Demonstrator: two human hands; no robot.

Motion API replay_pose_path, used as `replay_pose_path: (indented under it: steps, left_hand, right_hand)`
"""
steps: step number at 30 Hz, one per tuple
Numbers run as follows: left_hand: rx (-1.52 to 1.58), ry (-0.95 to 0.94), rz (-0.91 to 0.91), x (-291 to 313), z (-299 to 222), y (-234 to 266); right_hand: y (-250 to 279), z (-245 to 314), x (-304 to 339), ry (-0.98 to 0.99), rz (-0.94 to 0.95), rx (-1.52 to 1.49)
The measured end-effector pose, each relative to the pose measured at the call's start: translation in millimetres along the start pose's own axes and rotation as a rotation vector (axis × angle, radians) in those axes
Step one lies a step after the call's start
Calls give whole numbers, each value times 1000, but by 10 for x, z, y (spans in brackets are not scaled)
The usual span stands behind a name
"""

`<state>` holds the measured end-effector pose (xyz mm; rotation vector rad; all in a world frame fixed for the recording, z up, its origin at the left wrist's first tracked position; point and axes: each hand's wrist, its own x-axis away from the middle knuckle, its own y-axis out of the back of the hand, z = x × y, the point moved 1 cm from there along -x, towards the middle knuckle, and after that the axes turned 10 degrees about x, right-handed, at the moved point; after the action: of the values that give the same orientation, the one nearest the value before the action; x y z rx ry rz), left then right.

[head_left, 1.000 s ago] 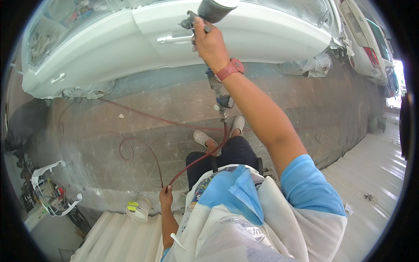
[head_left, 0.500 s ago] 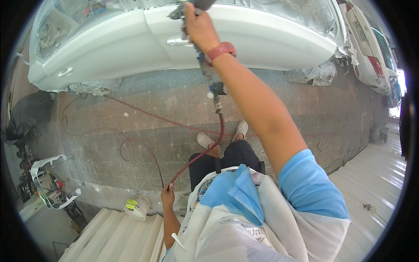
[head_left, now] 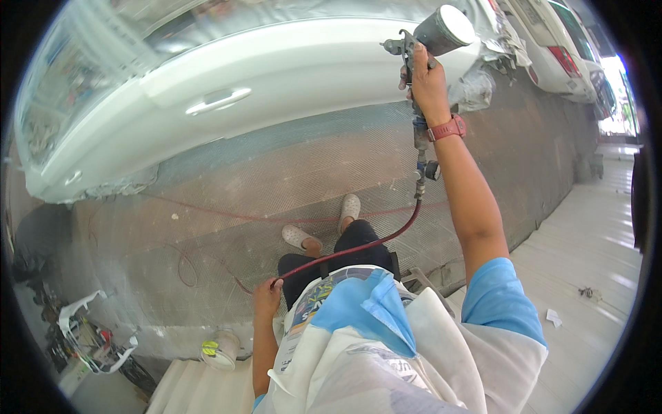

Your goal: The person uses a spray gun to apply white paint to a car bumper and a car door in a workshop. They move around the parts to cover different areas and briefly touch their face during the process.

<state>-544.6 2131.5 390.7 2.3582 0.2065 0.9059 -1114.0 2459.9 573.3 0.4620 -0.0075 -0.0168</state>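
Note:
My right hand (head_left: 429, 84) is wrapped round the grip of a spray gun (head_left: 408, 56), held out at the upper right with its nozzle toward the left. A dark cup (head_left: 433, 36) with a white end sits on the gun. Below the grip hang fittings and a small gauge (head_left: 432, 170), from which a red air hose (head_left: 386, 239) curves down across my legs. My left hand (head_left: 266, 298) is closed on that hose beside my hip. Just beyond the gun lies the white car side (head_left: 289, 76), with a door handle (head_left: 219, 101) and its windows covered in plastic sheeting.
Another white car (head_left: 552, 48) stands at the far right. More hose (head_left: 234, 217) trails over the patterned floor (head_left: 345, 152). A white bucket (head_left: 222, 349) and a white-framed car part (head_left: 93, 338) are at the lower left. Ribbed pale metal sheeting (head_left: 572, 276) lies on the right.
My right hand has swung the spray gun to the right along the car, and its cup now shows fully. My view has turned and shifted right. My left hand still grips the hose.

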Motion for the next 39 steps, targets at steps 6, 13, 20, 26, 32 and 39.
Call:
replay_pose_path:
  steps: [6, 13, 20, 26, 32, 39]
  left_hand:
    - [-72, -67, 77, -357, -917, -349]
    - [-93, -109, 184, -558, -1927, -743]
    - [-75, -186, 172, -649, -2589, -949]
    - [-76, -175, 138, -612, -2927, -903]
    - [-25, -117, 63, -537, -2943, -801]
    - [95, -84, -10, -493, -2277, -634]
  right_hand:
    - [1090, -701, -421, -49, -124, 29]
    - [2103, -1637, -1108, -66, -251, 109]
    - [2819, -2198, -1643, -185, -369, 105]
    - [3217, -2445, -2282, -255, -449, 322]
    - [3066, -2174, -2604, -186, -560, 589]
    - [2098, -1283, -2081, -173, -167, 135]
